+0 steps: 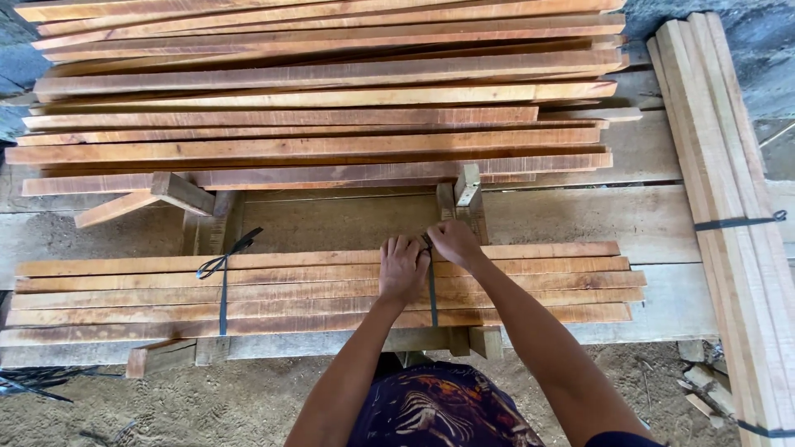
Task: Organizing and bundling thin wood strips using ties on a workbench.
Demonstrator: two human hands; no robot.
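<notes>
A flat bundle of reddish wooden slats point(298, 290) lies across the workbench in front of me. A dark strap point(224, 285) with a knotted bow binds its left part. A second dark strap point(432, 298) crosses the bundle near its middle. My left hand point(402, 269) presses flat on the slats just left of that strap. My right hand point(454, 242) pinches the strap's upper end at the bundle's far edge.
A large stack of long slats point(323, 99) fills the far side of the bench point(654, 219). Another strapped bundle point(733, 207) runs lengthwise at the right. Short wood blocks point(178, 192) stand between the stacks. Sandy ground with scraps point(704, 385) lies below.
</notes>
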